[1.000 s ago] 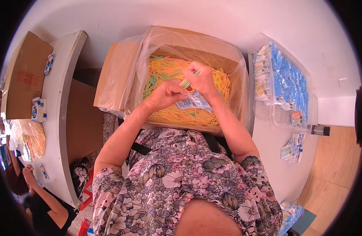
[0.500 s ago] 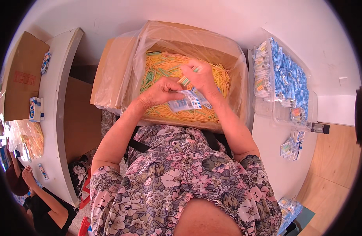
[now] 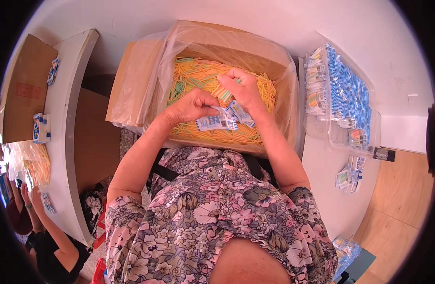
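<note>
Over a lined cardboard box (image 3: pixel 227 34) full of thin pastel sticks (image 3: pixel 195 72), both of my hands work close together. My left hand (image 3: pixel 190 106) is closed on the upper edge of a small blue-and-white plastic packet (image 3: pixel 217 123). A small bundle of yellow, orange and green sticks (image 3: pixel 225 93) is gripped in the fingers of my right hand (image 3: pixel 247 92), its lower ends at the packet's upper edge. Below my right palm hangs another blue-and-white packet (image 3: pixel 242 114); how it is held is hidden. Whether the sticks have entered the first packet I cannot tell.
On the right, a clear plastic bin (image 3: pixel 317 124) holds rows of filled packets, with several loose packets (image 3: pixel 349 178) nearer on the table. A white table (image 3: pixel 68 142) at left carries a carton (image 3: pixel 28 90) and small boxes. Another person's arm (image 3: pixel 49 222) shows at lower left.
The packet in my left hand has shifted slightly left, and the stick bundle now sits lower against it. My right hand has turned a little. The other person's hands have moved up.
</note>
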A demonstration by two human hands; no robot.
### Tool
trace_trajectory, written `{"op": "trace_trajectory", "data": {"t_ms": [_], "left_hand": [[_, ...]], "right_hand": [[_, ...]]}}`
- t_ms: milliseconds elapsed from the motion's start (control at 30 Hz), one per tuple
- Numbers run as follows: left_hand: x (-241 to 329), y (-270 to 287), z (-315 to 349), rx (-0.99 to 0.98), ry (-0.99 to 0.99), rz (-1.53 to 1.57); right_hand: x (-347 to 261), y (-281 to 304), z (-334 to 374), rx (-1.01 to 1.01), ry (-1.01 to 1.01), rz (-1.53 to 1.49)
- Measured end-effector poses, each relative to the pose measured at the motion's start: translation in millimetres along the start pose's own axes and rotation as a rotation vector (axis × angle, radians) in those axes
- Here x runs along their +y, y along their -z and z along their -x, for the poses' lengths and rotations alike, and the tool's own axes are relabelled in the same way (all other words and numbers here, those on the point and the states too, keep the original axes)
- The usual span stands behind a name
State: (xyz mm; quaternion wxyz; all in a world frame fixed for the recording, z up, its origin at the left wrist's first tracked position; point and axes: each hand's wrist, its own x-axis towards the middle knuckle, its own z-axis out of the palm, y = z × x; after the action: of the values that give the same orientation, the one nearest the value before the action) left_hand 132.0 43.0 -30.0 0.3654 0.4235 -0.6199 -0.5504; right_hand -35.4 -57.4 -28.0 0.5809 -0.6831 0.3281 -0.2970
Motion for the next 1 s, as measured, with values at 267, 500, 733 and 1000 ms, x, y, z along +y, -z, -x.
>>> {"op": "trace_trajectory", "data": {"t_ms": [267, 500, 733, 1000], "left_hand": [[2.2, -2.9, 0.0, -0.039, -0.108, -0.162], [-5.6, -1.6, 1.0, -0.126, -0.025, -0.188], [6.3, 3.2, 1.2, 0.007, 0.149, 0.142], [-5.7, 10.7, 0.3, 0.239, 0.121, 0.216]], "right_hand": [[-13.9, 11.3, 14.2, -0.204, -0.147, -0.025], [-30.7, -1.6, 16.4, -0.147, 0.024, 0.061], [13.5, 30.5, 23.6, -0.267, -0.145, 0.504], [6.9, 22.9, 56.6, -0.535, -0.098, 0.6]]}}
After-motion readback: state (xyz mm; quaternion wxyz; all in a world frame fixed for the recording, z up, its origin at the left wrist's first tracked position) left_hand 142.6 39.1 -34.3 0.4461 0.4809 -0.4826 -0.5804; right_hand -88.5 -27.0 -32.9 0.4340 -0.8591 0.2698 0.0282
